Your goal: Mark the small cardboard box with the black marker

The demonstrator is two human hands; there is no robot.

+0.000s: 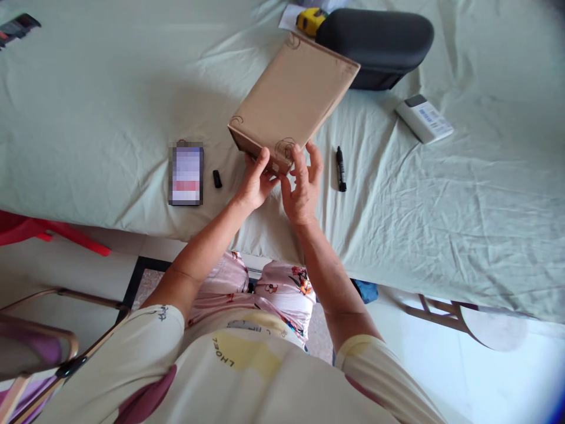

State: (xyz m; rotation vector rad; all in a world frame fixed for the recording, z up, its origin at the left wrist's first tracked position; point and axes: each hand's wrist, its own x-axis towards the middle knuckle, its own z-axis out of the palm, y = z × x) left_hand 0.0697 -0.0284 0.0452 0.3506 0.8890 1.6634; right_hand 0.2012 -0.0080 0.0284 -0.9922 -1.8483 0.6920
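A brown cardboard box (295, 97) is tilted up over the cloth-covered table, with dark curled lines at several corners of its top face. My left hand (257, 181) is closed on its near lower edge, thumb against the side. At the near right corner, my right hand (303, 191) has its fingers curled against the box and its thumb near the bottom edge. The undersides of both grips are hidden. To the right of my right hand lies a black marker pen (341, 169). Left of my left hand are a small black piece (217, 179) and a phone (186, 175) with a blurred screen.
Behind the box stand a black hard case (375, 44) and a yellow tape measure (311, 21). A white-and-grey device (424, 119) lies at right. The pale green cloth (477, 218) is wrinkled. A dark object (18, 28) lies far left; a red chair (48, 229) is below.
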